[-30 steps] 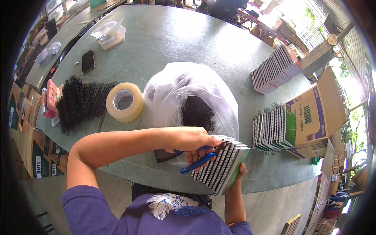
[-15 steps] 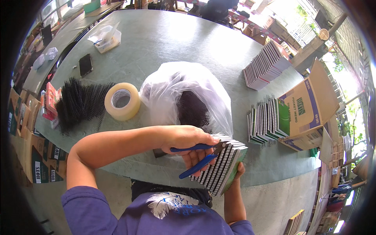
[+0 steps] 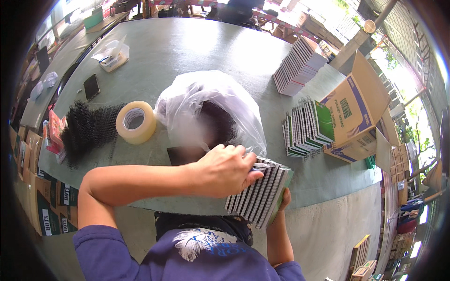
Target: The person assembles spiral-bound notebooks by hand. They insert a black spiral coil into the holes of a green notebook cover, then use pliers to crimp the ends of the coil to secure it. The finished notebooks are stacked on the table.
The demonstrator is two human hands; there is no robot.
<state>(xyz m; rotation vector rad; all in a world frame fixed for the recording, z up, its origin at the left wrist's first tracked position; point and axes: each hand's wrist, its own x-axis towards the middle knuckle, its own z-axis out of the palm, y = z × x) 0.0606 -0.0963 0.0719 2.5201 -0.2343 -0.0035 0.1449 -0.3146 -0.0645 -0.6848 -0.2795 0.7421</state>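
In my right hand (image 3: 284, 200) is a stack of small spiral-bound notebooks (image 3: 257, 200), tilted with the bound edges up and toward the left. The fingers wrap its right side, by a green cover; most of that hand is hidden behind the stack. My left hand (image 3: 225, 171) is closed round a pair of pliers (image 3: 263, 166), whose metal nose lies at the top end of the bindings. The blue handles are almost wholly covered by my fingers. Just beyond stands a clear plastic bag (image 3: 243, 110) with black binding coils (image 3: 216, 122) inside.
Left on the table (image 3: 183, 42) lie a large tape roll (image 3: 149, 122), a heap of black coils (image 3: 86, 129), a phone (image 3: 92, 87) and a plastic tub (image 3: 115, 60). To the right are spiral notebooks (image 3: 302, 129), an open carton (image 3: 354, 112) and another notebook stack (image 3: 300, 68).
My left hand has turned over and its fingers have closed round the pliers, hiding the blue handles that showed spread apart. The notebook stack stays in my right hand, shifted slightly left.
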